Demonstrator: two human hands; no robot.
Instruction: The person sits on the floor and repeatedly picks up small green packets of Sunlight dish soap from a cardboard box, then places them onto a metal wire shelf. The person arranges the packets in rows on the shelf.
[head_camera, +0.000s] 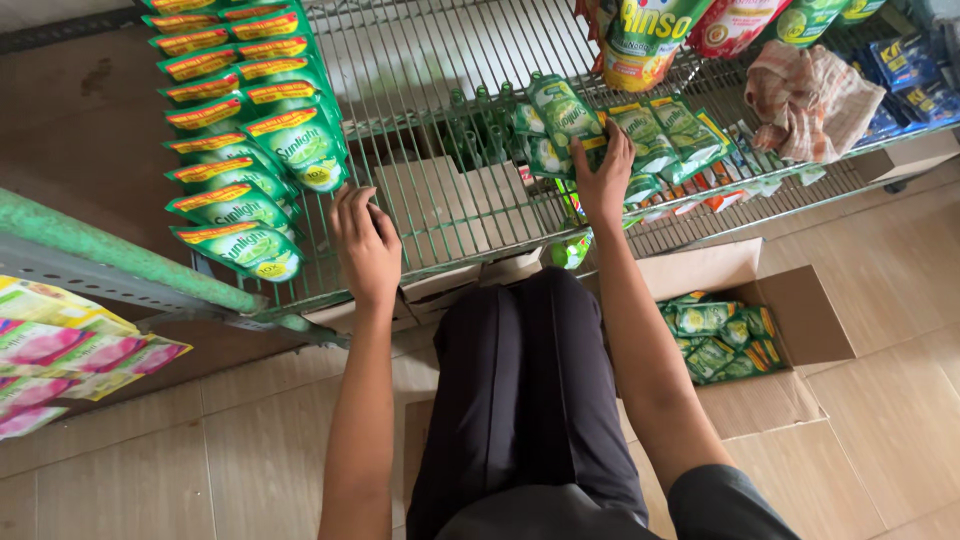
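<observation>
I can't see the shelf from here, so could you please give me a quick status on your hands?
Left hand flat on wire shelf, holding nothing. Right hand gripping a green pouch. More pouches in open box on floor.

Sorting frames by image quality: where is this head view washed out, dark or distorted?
Head view: daylight overexposes the wire shelf mesh at top centre; the brown floor under it, top left, sits in shadow. The wide lens bows the green metal shelf rail. The left hand, right hand and the green soap pouch it grips look sharp.
</observation>
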